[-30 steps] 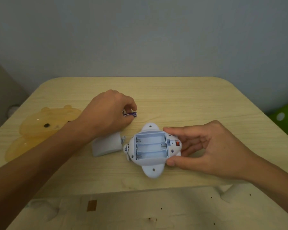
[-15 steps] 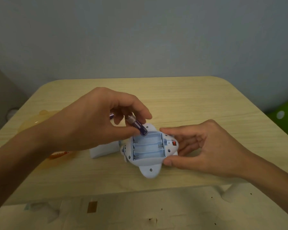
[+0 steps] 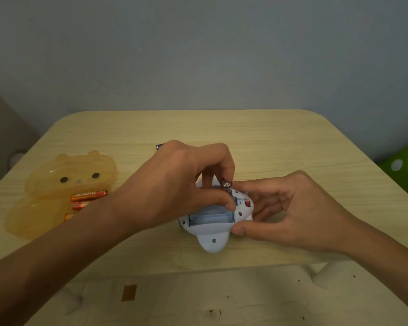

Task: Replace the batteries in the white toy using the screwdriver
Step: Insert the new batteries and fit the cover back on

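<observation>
The white toy [image 3: 213, 240] lies belly-up near the table's front edge, its battery compartment [image 3: 211, 217] uncovered. My left hand [image 3: 174, 187] reaches over the compartment and pinches a dark purple battery [image 3: 227, 187], tilted end-up at the compartment's far right corner. My right hand [image 3: 285, 208] grips the toy's right side, thumb on its front edge and fingers behind it. The nearest slot that I can see has no battery in it. My left hand hides the rest of the compartment. No screwdriver is in view.
An orange translucent bear-shaped tray [image 3: 45, 184] at the left holds orange batteries [image 3: 88, 195]. Another dark battery end [image 3: 160, 146] peeks out behind my left hand. The wooden table [image 3: 292, 142] ends just in front of the toy.
My left hand picked up the purple battery from the table, carried it right over the toy and now presses it down into the compartment. My right hand kept its hold on the toy.
</observation>
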Tool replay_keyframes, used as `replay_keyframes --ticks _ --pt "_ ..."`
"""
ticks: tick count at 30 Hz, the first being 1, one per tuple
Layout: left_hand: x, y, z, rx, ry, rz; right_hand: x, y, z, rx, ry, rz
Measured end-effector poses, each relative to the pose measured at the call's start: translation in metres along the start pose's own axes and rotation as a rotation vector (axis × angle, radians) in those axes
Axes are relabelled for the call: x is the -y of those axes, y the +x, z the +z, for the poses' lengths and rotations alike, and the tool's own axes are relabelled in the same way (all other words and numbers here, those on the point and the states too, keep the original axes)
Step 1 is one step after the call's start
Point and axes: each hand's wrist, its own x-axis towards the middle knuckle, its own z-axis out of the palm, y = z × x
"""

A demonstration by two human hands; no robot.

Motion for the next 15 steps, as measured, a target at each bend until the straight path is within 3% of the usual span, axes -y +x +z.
replay_keyframes --ticks 7,15 --pt "0.016 -0.005 0.003 0.021 0.106 0.132 0.0 0.001 0.0 -0.003 0.022 -0.009" --pt "0.023 -0.012 -0.002 0.122 0.181 0.08 -0.001 0.003 0.003 0.018 0.02 0.005"
